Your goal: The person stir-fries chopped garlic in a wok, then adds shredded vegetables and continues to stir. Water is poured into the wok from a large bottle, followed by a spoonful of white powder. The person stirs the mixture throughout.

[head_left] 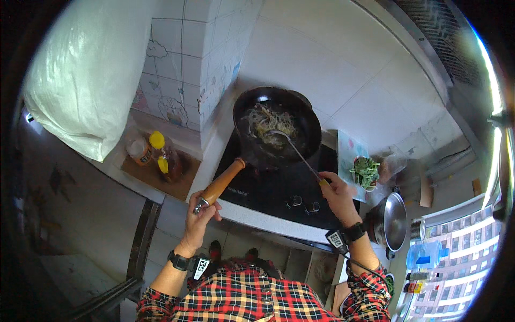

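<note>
A black wok (pixel 307 121) sits tilted over the dark glass stovetop (pixel 257 185), with pale shredded food (pixel 268 119) inside it. My left hand (pixel 197 222) is closed around the metal-tipped end of its wooden handle (pixel 222 181). In my right hand (pixel 339 197) is the yellow-ended handle of a long metal ladle (pixel 303 156). Its bowl rests among the shreds in the wok and is partly hidden by them.
Left of the stove, bottles with yellow caps (pixel 157 140) and a jar (pixel 138 150) stand on a brown board. To the right are a bowl of leafy greens (pixel 366 173) and a metal pot (pixel 394 220). A large pale bag (pixel 86 75) hangs at the upper left.
</note>
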Action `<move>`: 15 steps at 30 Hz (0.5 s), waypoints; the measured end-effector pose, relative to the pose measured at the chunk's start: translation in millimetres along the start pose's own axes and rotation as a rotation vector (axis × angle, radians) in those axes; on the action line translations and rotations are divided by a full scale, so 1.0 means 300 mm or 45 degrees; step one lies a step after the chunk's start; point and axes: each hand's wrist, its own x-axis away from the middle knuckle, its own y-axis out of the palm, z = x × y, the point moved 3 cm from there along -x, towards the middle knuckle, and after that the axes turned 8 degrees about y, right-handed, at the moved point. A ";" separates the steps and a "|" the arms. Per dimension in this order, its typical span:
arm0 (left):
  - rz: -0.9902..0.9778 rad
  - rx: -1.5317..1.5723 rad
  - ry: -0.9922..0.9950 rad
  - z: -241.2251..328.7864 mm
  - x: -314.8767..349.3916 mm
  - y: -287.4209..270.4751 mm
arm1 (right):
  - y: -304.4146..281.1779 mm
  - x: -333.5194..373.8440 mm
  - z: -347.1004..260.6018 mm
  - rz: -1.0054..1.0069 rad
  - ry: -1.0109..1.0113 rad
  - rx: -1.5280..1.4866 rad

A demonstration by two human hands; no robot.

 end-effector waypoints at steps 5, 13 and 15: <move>-0.037 -0.020 -0.009 -0.002 -0.007 -0.001 | -0.084 0.094 -0.001 -0.099 0.092 0.070; -0.039 0.007 -0.031 0.013 -0.007 0.005 | 0.048 -0.037 0.012 0.046 -0.205 0.117; -0.038 -0.017 -0.026 0.017 -0.007 0.001 | 0.065 -0.072 0.020 0.080 -0.181 0.166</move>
